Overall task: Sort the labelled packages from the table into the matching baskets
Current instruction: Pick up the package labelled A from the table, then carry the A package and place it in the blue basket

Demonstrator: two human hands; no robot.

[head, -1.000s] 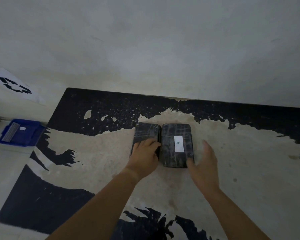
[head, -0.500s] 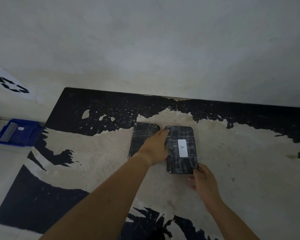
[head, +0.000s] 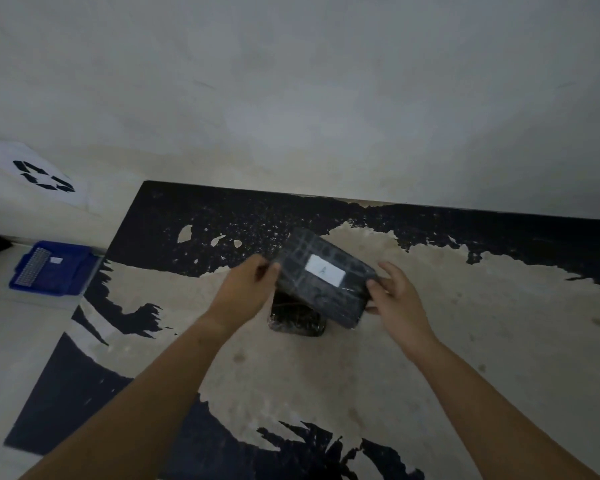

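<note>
A black wrapped package with a white label reading A [head: 326,275] is lifted off the worn table [head: 465,323] and tilted. My left hand [head: 245,289] grips its left edge and my right hand [head: 394,294] grips its right end. A second black wrapped package [head: 297,318] lies flat on the table beneath it, mostly hidden; no label shows on it. A blue basket [head: 54,268] with a small white tag stands on the floor at the far left.
The table's black coating is peeled to bare beige over most of its middle. A grey wall rises right behind the table. A white bag with a black recycling symbol [head: 44,176] sits at the left beyond the basket.
The A package has been picked up from beside the other package and turned crosswise above it. My left hand moved from the left package onto the A package.
</note>
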